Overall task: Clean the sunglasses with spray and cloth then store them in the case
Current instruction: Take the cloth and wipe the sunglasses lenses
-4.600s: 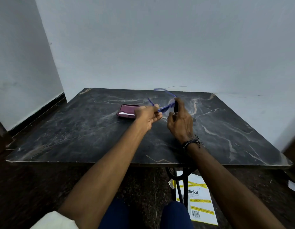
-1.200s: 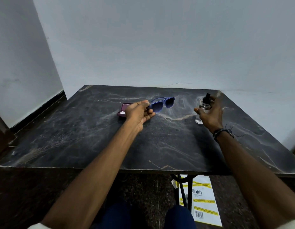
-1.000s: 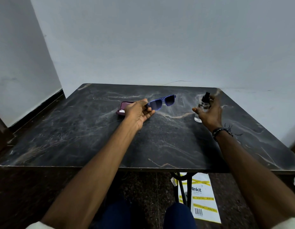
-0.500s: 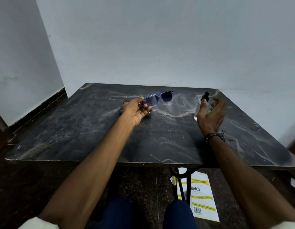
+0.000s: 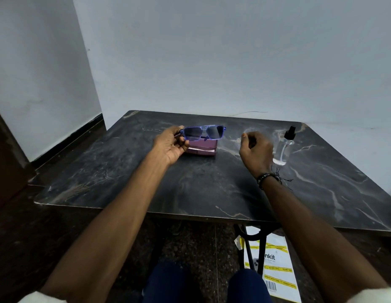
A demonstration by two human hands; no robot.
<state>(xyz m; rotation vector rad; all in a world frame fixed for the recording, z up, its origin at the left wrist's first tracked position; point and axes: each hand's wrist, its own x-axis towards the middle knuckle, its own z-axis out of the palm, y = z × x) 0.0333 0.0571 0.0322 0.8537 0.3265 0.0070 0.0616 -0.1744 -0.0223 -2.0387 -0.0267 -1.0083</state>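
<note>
Sunglasses [image 5: 203,133], blue-framed, are pinched at one end by the fingers [image 5: 183,142] of the left hand [image 5: 171,145], which holds them above the maroon case [image 5: 202,148] lying on the desk [image 5: 190,184]. The right hand [image 5: 256,152] hangs loosely curled and empty, just beside the upright spray bottle [image 5: 284,146]. A printed bag [image 5: 273,270] lies on the floor below.

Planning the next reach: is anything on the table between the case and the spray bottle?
In the head view, only the right hand hovers between the case and the spray bottle; the table there looks bare.
</note>
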